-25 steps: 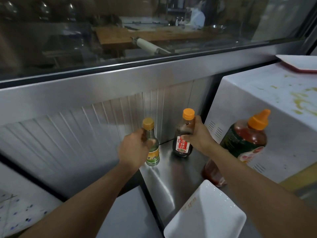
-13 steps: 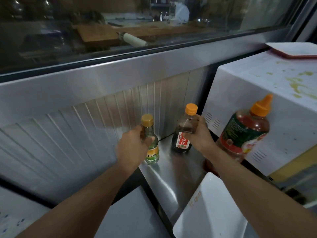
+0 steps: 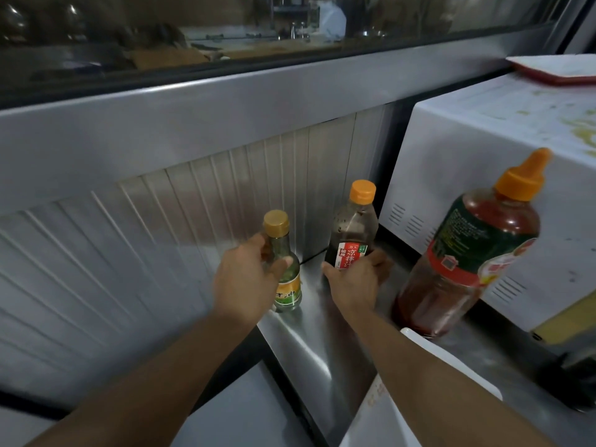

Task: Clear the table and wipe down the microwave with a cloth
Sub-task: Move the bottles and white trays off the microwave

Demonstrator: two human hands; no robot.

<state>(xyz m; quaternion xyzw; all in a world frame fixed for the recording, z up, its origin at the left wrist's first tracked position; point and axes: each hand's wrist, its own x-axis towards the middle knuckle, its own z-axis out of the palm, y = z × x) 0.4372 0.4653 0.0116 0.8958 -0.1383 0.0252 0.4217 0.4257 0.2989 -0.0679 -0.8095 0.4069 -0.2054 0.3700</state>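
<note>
Left hand (image 3: 248, 279) grips the shoulder of the small clear-green glass bottle with gold cap (image 3: 283, 269); right hand (image 3: 356, 279) wraps the labelled waist of the dark plastic sauce bottle with orange cap (image 3: 353, 227), both standing on the steel tabletop (image 3: 309, 337) beside the white microwave (image 3: 483, 156). Glass looks light, slick, breakable, so hold at the body. Half a second ago the right hand was nearer the neck; it now sits lower.

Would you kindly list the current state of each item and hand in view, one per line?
Small clear glass bottle with gold cap: capped, upright, gripped by left hand.
Dark sauce bottle with orange cap: capped, upright, right hand curled round its base.
Large red sauce bottle with orange nozzle: capped, untouched.
White microwave: top stained.
White square plate: empty as far as visible.
</note>
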